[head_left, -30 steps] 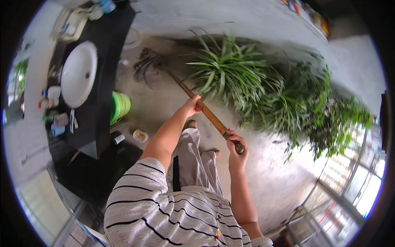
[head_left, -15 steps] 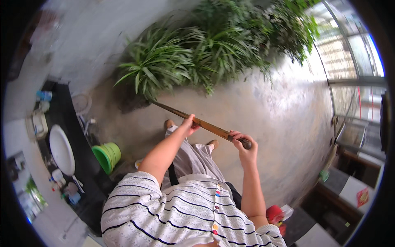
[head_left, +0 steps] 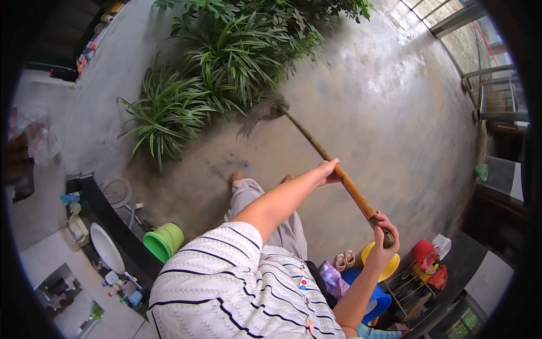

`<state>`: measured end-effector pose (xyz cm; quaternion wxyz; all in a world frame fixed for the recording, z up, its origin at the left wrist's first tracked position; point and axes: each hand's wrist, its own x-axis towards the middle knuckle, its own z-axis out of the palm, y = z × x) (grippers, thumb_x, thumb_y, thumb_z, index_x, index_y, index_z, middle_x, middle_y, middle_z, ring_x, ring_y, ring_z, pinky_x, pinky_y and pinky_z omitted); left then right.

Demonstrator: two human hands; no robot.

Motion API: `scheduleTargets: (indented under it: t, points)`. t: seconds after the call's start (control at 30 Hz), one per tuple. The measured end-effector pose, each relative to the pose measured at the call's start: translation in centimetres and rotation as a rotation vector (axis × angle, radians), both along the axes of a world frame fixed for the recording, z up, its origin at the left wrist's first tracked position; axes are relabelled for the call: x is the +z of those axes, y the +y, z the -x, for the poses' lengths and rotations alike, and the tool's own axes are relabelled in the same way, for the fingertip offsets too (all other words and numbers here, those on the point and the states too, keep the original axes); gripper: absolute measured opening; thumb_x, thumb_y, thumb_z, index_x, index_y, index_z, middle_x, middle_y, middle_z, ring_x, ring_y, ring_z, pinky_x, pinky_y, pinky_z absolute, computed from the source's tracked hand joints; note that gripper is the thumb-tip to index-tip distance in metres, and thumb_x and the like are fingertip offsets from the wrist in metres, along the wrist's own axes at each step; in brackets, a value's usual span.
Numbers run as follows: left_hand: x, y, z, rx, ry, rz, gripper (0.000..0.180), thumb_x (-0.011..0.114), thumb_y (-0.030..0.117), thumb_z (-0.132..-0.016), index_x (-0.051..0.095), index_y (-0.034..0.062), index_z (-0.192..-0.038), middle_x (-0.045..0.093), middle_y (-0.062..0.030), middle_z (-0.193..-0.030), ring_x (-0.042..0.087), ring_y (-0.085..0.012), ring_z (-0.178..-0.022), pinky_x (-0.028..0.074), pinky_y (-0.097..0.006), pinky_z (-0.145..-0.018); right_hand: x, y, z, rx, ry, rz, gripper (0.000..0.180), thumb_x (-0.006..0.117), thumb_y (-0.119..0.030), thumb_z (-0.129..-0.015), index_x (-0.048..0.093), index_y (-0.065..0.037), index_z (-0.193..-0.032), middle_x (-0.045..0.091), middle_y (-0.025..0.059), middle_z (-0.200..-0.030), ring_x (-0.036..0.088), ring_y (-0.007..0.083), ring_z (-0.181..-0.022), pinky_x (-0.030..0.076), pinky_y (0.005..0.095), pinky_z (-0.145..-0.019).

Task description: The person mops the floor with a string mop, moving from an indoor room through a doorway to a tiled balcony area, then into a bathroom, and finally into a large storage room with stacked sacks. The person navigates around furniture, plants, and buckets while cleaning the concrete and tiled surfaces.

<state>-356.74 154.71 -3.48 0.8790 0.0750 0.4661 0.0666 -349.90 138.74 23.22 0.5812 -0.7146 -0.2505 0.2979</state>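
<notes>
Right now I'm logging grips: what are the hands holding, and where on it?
Both hold a broom by its wooden handle: the left hand around mid-shaft, the right hand closed over its top end.

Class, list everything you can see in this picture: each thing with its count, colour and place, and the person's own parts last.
broom: one, brown wooden handle, dark bristles on the floor by the plants
leafy plants: several, green, along the top
concrete floor: one, grey, centre and right
buckets: stacked, green, lower left
washbasin: one, white, lower left
small fan: one, white, left
basins: yellow over blue, lower right
sandals: one pair, pale, lower right
left hand: on mid handle
right hand: on handle end
</notes>
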Motion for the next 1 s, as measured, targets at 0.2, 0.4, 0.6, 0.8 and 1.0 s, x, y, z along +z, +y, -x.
scheduleTargets:
  t: [0.2, 0.4, 0.6, 0.8, 1.0]
  points:
    - [0.9, -1.7, -2.9, -0.064, -0.002, -0.002, 0.018, 0.057, 0.029, -0.081, 0.051, 0.0118, -0.077, 0.058, -0.0017, -0.069, 0.061, -0.0151, -0.065, 0.054, -0.031, -0.065, 1.4, -1.6, 1.9, 0.070, -0.319, 0.057, 0.006, 0.055, 0.006, -0.080, 0.059, 0.004, -0.085, 0.065, 0.0161, -0.099, 0.061, 0.0282, -0.103, 0.043, 0.0378, -0.096]
    - [3.7, -4.8, 0.6, -0.036, 0.011, 0.053, 0.016, 0.058, 0.028, -0.080, 0.052, 0.0149, -0.074, 0.057, 0.0002, -0.066, 0.059, -0.0128, -0.062, 0.053, -0.028, -0.061, 4.6, -2.8, 3.0, 0.092, -0.388, 0.023, 0.007, 0.056, 0.005, -0.076, 0.061, 0.006, -0.081, 0.066, 0.0161, -0.090, 0.063, 0.0217, -0.088, 0.048, 0.0312, -0.083]
    - [3.5, -8.3, 10.2, 0.055, 0.028, 0.097, 0.017, 0.059, 0.027, -0.080, 0.053, 0.0134, -0.071, 0.058, -0.0007, -0.068, 0.059, -0.0133, -0.064, 0.054, -0.028, -0.063, 4.4, -4.6, 7.3, 0.128, -0.181, 0.014, 0.006, 0.058, 0.001, -0.080, 0.063, 0.004, -0.083, 0.067, 0.0113, -0.088, 0.061, 0.0143, -0.085, 0.047, 0.0244, -0.075]
    - [2.3, -12.7, 24.4, 0.190, 0.082, 0.206, 0.015, 0.058, 0.021, -0.077, 0.053, 0.0115, -0.066, 0.057, -0.0024, -0.062, 0.059, -0.0159, -0.057, 0.056, -0.031, -0.058, 0.5, -6.0, 14.3, 0.334, -0.038, 0.158, 0.008, 0.062, -0.002, -0.080, 0.066, 0.002, -0.085, 0.068, 0.0068, -0.083, 0.060, 0.0087, -0.076, 0.047, 0.0213, -0.069]
    - [-5.0, -15.1, 39.0, 0.380, 0.167, 0.233, 0.013, 0.058, 0.018, -0.079, 0.056, 0.0085, -0.070, 0.060, -0.0054, -0.068, 0.062, -0.0193, -0.062, 0.059, -0.033, -0.059, -4.6, -3.5, 22.1, 0.696, 0.142, 0.160, 0.011, 0.063, -0.006, -0.080, 0.068, 0.000, -0.087, 0.069, 0.0058, -0.083, 0.062, 0.0102, -0.079, 0.049, 0.0246, -0.073]
